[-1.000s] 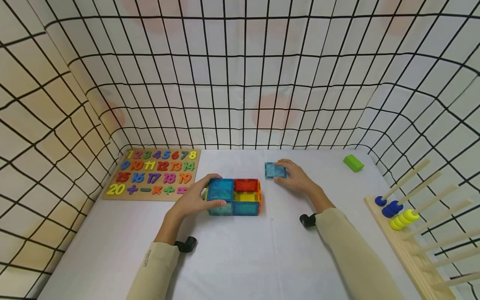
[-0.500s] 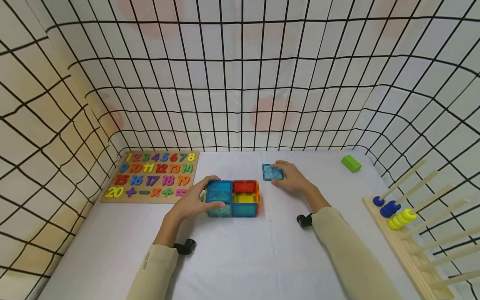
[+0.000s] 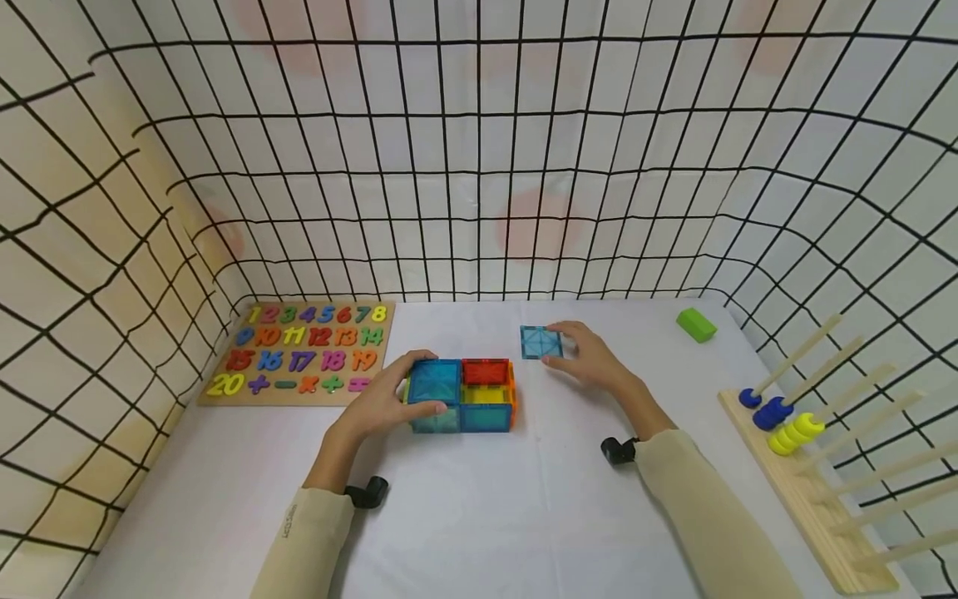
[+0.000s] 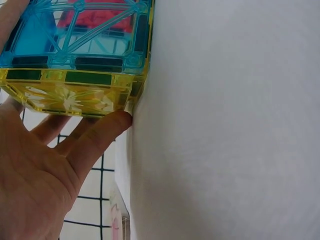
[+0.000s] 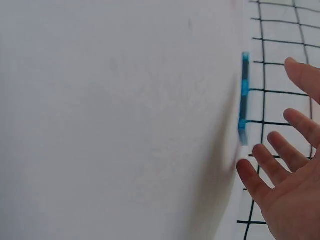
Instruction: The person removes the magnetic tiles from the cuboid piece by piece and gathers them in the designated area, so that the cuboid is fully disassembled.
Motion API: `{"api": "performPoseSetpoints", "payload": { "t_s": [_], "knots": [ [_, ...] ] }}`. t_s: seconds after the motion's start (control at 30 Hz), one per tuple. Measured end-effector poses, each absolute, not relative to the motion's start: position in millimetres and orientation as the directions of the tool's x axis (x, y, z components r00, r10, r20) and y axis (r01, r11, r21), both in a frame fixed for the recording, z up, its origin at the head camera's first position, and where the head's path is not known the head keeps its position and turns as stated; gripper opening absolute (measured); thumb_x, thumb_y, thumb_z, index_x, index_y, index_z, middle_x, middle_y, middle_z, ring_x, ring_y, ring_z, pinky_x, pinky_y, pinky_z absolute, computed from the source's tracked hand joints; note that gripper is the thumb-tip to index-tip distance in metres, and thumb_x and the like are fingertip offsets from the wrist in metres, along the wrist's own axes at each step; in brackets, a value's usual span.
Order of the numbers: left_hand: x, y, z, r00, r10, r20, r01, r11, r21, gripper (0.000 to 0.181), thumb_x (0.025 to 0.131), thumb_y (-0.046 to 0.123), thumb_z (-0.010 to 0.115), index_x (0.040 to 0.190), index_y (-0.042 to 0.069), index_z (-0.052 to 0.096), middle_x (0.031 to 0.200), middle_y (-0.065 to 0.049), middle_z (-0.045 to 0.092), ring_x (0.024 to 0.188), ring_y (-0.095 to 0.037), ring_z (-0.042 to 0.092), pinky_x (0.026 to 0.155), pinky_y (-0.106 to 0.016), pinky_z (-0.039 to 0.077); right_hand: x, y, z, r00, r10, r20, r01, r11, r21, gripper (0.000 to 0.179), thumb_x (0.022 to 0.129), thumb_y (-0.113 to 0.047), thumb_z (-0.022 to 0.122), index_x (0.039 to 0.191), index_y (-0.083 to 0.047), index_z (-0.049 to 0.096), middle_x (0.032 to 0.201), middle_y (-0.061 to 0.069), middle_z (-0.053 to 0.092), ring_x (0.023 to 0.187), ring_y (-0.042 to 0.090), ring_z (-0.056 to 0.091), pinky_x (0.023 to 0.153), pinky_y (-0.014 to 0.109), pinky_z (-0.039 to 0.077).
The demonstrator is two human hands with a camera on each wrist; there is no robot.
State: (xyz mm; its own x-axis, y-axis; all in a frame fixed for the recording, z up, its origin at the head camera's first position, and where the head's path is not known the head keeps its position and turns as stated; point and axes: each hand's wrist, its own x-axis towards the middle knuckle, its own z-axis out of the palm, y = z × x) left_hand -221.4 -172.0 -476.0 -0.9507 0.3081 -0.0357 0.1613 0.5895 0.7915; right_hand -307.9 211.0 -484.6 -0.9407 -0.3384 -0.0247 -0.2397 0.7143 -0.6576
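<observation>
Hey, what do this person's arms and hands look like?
The left hand and right hand are bare. The sleeves are beige; the left sleeve has small dark lettering, unreadable here. A small black device sits at each wrist.

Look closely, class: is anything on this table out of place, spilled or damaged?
Nothing looks spilled or damaged. The tile box has a blue cover over only its left half, leaving the right half open, which looks unfinished. A loose blue tile lies near the right hand.
</observation>
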Motion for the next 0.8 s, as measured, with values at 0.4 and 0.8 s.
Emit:
{"api": "performPoseSetpoints", "payload": {
  "t_s": [0.4,0.8],
  "knots": [
    [-220,-173,-473,-0.952,0.302,-0.053,0.146,0.600,0.787,0.086,0.078,0.064,0.081,0.149,0.042,0.040,0.156,-0.003,0.048,0.145,-0.034,0.043,0.113,-0.067,0.042,-265,202,-474,-0.902,-0.427,0.063,-0.306,0.530,-0.791,0.068,0.094,-0.037,0.076,0.150,-0.010,0.049,0.153,0.015,0.050,0.137,0.038,0.050,0.113,0.057,0.046],
    [-220,-171,-473,-0.952,0.299,-0.057,0.142,0.602,0.786,0.086,0.077,0.065,0.081,0.150,0.043,0.040,0.155,-0.003,0.049,0.143,-0.034,0.045,0.112,-0.067,0.043,-239,184,-471,-0.864,-0.492,0.104,-0.342,0.424,-0.838,0.065,0.091,-0.030,0.080,0.148,-0.016,0.051,0.153,0.012,0.052,0.136,0.038,0.053,0.112,0.058,0.047]
  ]
}}
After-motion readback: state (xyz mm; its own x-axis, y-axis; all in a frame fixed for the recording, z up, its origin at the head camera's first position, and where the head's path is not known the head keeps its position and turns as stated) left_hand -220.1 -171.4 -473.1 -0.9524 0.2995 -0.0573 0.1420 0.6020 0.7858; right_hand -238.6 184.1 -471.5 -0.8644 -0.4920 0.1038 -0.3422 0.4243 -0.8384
